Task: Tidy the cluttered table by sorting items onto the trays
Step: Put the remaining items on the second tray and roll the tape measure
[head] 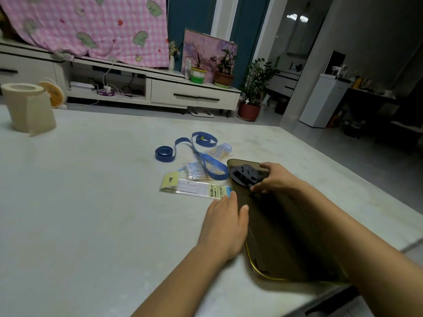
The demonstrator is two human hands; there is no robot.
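A dark olive tray [281, 236] with a gold rim lies on the pale table [103, 202] at the right front. My left hand [225, 225] rests against the tray's left rim, fingers straight and thumb lying on the tray. My right hand [274, 179] lies on the tray's far end, fingers spread beside a dark patch [242, 176] that may be a reflection. Left of the tray lie a packaged ruler [194, 188], a blue tape measure [194, 152] and two packs of cotton swabs [194, 171] [220, 151].
A beige paper roll [28, 108] stands at the table's far left. The table's right edge [357, 202] runs close beside the tray. Beyond the table are a low white cabinet [194, 94], potted plants [251, 92] and a small orange fan [53, 93].
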